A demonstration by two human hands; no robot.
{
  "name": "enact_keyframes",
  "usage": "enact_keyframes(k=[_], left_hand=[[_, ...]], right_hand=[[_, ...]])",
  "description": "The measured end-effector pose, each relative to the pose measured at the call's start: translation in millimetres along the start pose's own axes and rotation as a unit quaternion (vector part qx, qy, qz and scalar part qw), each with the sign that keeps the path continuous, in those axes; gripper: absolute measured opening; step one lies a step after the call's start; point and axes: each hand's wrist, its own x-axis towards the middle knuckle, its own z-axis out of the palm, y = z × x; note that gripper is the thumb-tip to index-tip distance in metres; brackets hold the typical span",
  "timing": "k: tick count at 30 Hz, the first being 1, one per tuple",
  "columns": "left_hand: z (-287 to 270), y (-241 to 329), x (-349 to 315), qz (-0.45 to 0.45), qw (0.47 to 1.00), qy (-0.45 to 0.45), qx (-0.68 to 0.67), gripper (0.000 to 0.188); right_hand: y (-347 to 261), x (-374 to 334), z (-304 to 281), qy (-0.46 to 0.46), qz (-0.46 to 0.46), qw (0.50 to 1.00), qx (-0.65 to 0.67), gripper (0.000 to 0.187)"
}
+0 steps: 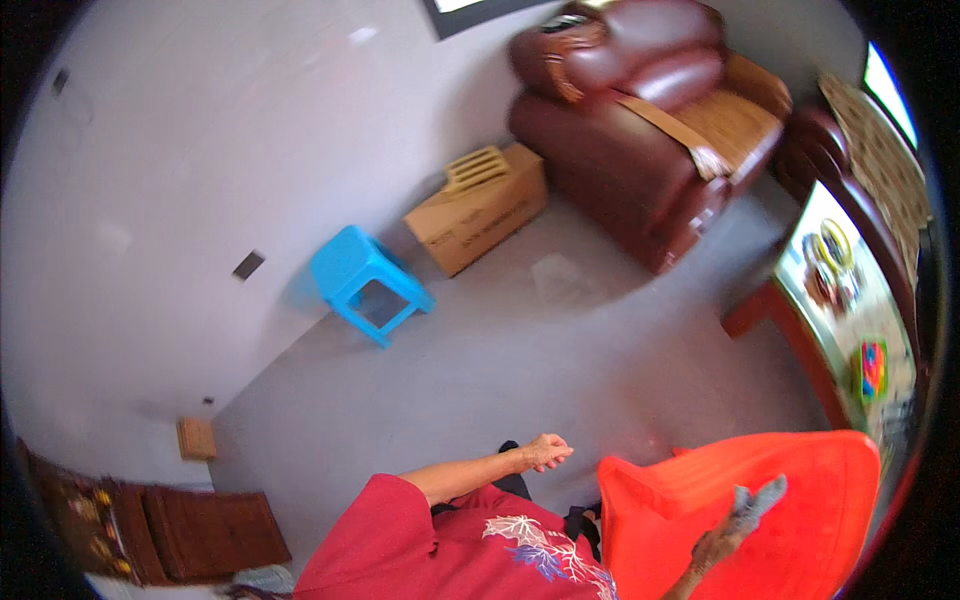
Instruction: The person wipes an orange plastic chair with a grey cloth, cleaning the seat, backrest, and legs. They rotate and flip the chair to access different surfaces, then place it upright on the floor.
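My left hand [547, 452] hangs in front of my body with its fingers curled in, and nothing shows in them. Over at the right, my right hand [722, 540] grips a grey cloth [758, 502], which is slightly blurred. Both are over a red plastic chair [790, 545] that stands close at my right side. Whether the cloth touches the chair I cannot tell.
A blue plastic stool [352, 262] stands near the wall beside a cardboard box [480, 215] with a yellowish rack-like thing [476, 169] on it. Beyond is a brown leather armchair [610, 170]. A table [808, 235] with small items stands at right, dark wooden furniture [215, 535] at lower left.
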Motion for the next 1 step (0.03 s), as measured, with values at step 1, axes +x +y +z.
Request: enact_keyframes(k=[1], left_hand=[[-22.4, -4.1, -11.6, 0.000, 1.000, 0.006, -0.002, 0.047]], right_hand=[[-14.8, 2.7, 21.3, -0.013, -0.016, 1.000, 0.010, 0.063]])
